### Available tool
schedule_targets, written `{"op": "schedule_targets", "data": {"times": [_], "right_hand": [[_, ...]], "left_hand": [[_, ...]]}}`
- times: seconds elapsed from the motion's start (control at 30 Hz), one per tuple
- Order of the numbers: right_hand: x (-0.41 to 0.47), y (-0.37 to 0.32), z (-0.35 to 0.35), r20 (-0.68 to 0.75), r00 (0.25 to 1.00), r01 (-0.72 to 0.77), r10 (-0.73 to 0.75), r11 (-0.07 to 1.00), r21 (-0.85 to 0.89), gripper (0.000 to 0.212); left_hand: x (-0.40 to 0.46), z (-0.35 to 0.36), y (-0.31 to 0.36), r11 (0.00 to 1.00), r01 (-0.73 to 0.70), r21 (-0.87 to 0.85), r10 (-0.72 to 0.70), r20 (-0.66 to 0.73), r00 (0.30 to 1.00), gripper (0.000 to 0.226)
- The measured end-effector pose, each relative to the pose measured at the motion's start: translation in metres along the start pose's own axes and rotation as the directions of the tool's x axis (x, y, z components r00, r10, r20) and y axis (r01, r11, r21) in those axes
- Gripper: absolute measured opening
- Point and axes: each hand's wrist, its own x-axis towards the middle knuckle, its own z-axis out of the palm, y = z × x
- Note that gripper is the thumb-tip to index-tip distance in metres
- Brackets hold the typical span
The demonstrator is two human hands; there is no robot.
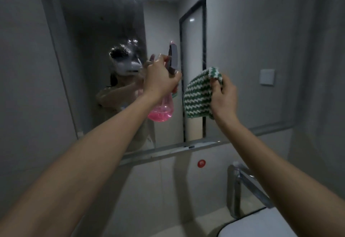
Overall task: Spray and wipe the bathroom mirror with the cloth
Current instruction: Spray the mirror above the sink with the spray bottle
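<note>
The spraying step is under way: the left hand is clenching its fingers round the clear pink plastic spray bottle, nozzle facing the droplet-streaked mirror. Just right of those fingers, the right hand is pinching the knitted green-and-white cloth, which wiping will likely need pressed flat to the glass.

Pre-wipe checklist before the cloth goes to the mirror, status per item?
1. Left hand grips the bottle: ok.
2. Right hand holds the cloth: ok.
3. Spray on the mirror: ok, droplets at the top and middle.
4. Liquid left in bottle: ok, pink liquid at the bottom.
5. Cloth touching the glass: not ok, it is held off it.
6. Lower mirror wetted: cannot tell.
</note>
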Motion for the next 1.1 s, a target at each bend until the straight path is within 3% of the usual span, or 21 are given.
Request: {"op": "schedule_targets", "data": {"times": [0.1, 0.27, 0.47, 0.77, 1.1], "right_hand": [[-0.004, 0.006, -0.016, -0.011, 1.000, -0.008, 0.008, 1.000, -0.025, 0.027], [-0.012, 0.013, -0.029, -0.005, 1.000, -0.012, 0.012, 0.999, -0.048, 0.025], [-0.032, 0.025, -0.028, 0.083, 0.992, -0.093, 0.094, 0.995, -0.027, 0.027], [-0.081, 0.045, -0.037, 0.135, 0.978, -0.143, 0.157, 0.984, -0.104, 0.022], [-0.131, 0.050, -0.054, 0.133, 0.965, -0.200, 0.226, 0.962, -0.185, 0.024]], "left_hand": [[-0.015, 0.012, 0.002, 0.999, 0.044, -0.006, -0.044, -0.011, 0.999, 0.018], [-0.039, 0.023, 0.000, 0.996, 0.083, 0.015, -0.083, -0.022, 0.996, 0.012], [-0.072, 0.032, -0.015, 0.970, 0.224, -0.094, -0.224, 0.011, 0.974, 0.020], [-0.143, 0.047, -0.039, 0.877, 0.481, -0.002, -0.476, 0.140, 0.868, 0.013], [-0.199, 0.060, -0.068, 0.835, 0.544, -0.087, -0.496, 0.312, 0.811, 0.024]]}}
